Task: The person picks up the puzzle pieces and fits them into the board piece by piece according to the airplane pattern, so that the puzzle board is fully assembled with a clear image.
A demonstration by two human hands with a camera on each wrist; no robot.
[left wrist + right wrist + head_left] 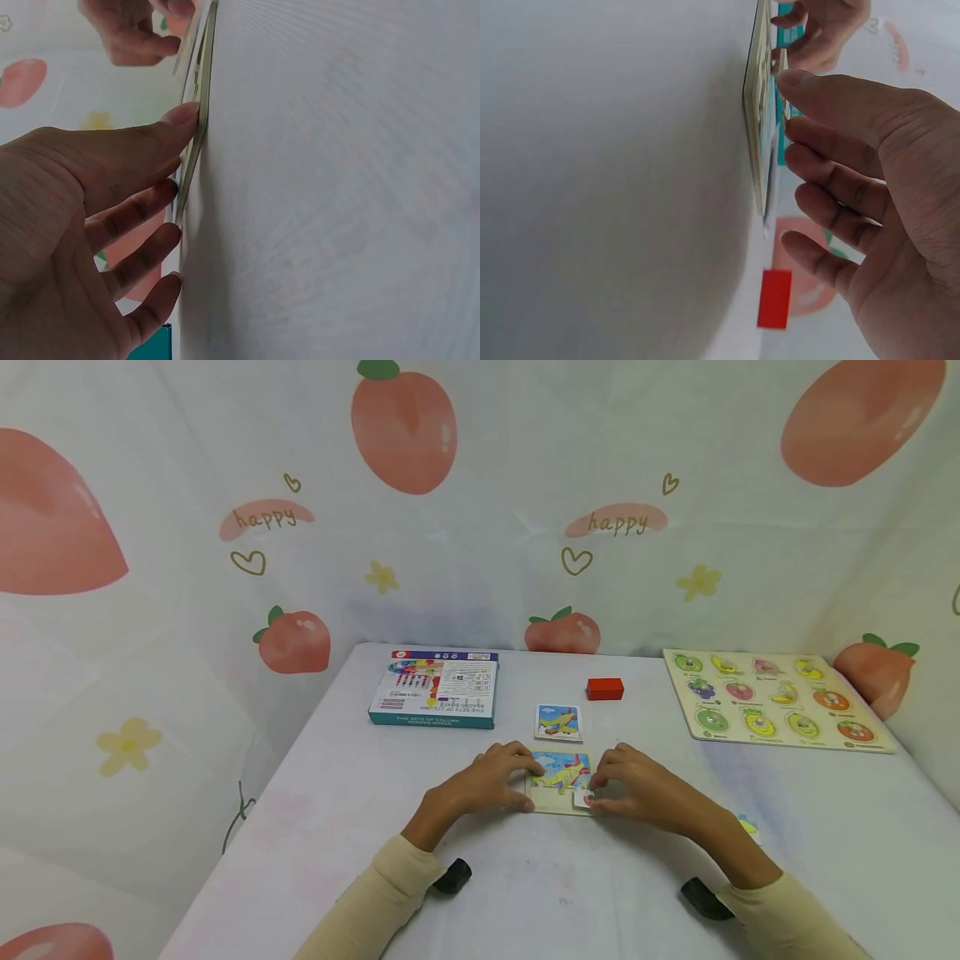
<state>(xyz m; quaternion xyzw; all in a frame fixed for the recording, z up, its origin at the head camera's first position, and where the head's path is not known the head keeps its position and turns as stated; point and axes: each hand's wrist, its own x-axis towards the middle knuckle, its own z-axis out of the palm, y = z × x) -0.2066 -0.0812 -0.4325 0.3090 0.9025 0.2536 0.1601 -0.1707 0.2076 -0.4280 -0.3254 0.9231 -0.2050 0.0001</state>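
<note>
A wooden jigsaw board point(553, 805) lies on the table with part of a yellow airplane picture point(558, 768) filled in. My left hand point(491, 778) rests at the board's left side, its thumb and index finger touching it, the other fingers loosely spread in the left wrist view. Between thumb and index finger, my right hand point(637, 787) pinches a small jigsaw piece point(582, 798), white with some red, over the board's lower right corner. The right wrist view has this thin piece point(784, 60) edge-on, tilted slightly above the board.
Behind the board lies an airplane picture card point(558, 723). A red block point(604, 689) stands farther back, a flat boxed set point(435, 689) back left, a fruit puzzle board point(776, 702) back right. By the right forearm shows a blue-and-yellow piece point(748, 827), partly hidden.
</note>
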